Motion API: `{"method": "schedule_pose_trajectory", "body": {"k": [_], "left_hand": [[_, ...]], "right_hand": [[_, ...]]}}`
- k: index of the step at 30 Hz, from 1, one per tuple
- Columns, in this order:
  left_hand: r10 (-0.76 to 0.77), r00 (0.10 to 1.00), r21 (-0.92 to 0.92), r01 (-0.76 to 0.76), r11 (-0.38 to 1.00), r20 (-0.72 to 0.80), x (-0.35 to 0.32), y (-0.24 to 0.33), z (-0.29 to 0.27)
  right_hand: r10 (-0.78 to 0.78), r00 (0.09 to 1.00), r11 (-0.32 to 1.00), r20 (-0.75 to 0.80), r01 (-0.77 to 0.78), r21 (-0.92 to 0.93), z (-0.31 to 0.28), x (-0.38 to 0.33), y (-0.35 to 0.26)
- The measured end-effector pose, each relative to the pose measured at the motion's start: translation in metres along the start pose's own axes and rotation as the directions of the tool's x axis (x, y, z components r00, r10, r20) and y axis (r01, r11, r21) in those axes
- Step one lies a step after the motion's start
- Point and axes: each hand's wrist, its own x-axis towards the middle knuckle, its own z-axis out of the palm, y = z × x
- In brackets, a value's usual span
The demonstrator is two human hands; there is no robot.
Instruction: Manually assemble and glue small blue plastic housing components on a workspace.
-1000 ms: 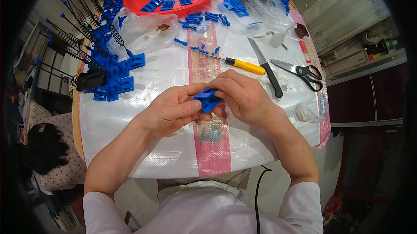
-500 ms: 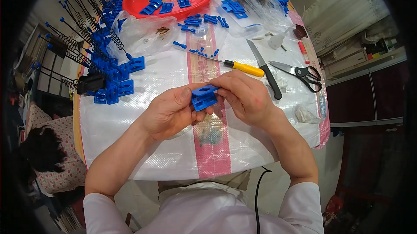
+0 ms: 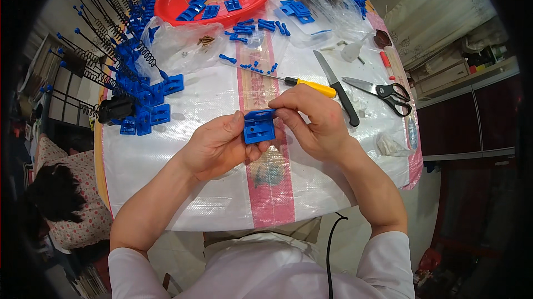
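Both of my hands hold one small blue plastic block [image 3: 259, 127] above the middle of the table. My left hand [image 3: 216, 146] grips its left and lower side with thumb and fingers. My right hand [image 3: 313, 118] pinches its top right edge. The block's flat face with small holes is turned up toward me.
A white woven sheet [image 3: 200, 188] with a pink stripe covers the table. A yellow-handled screwdriver [image 3: 302, 84], a knife [image 3: 336, 88] and scissors [image 3: 383, 93] lie beyond my right hand. Blue blocks with springs [image 3: 139, 110] pile at left; a red tray [image 3: 166, 4] of blue parts sits far back.
My hands have lifted the blue block slightly and turned it, so its flat face now shows. The fingers of my right hand have shifted to its top edge.
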Motion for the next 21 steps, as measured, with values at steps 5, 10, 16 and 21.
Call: {"method": "schedule_pose_trajectory", "body": {"k": [5,10,16,21], "left_hand": [[-0.032,0.994,-0.088,0.041,0.995,0.108,0.000,0.002,-0.002],[-0.078,0.994,-0.169,0.090,0.982,0.077,0.000,0.004,0.001],[-0.080,0.992,-0.218,0.100,0.971,0.099,0.001,0.003,-0.001],[-0.093,0.996,-0.216,0.093,0.972,0.009,-0.001,0.005,0.005]], "right_hand": [[0.243,0.968,0.945,0.057,-0.249,0.211,0.002,-0.002,-0.003],[0.439,0.888,0.788,0.138,-0.455,0.415,0.004,-0.003,-0.004],[0.503,0.851,0.687,0.149,-0.498,0.529,0.005,-0.003,-0.004],[0.558,0.825,0.576,0.091,-0.464,0.673,0.000,-0.004,0.004]]}}
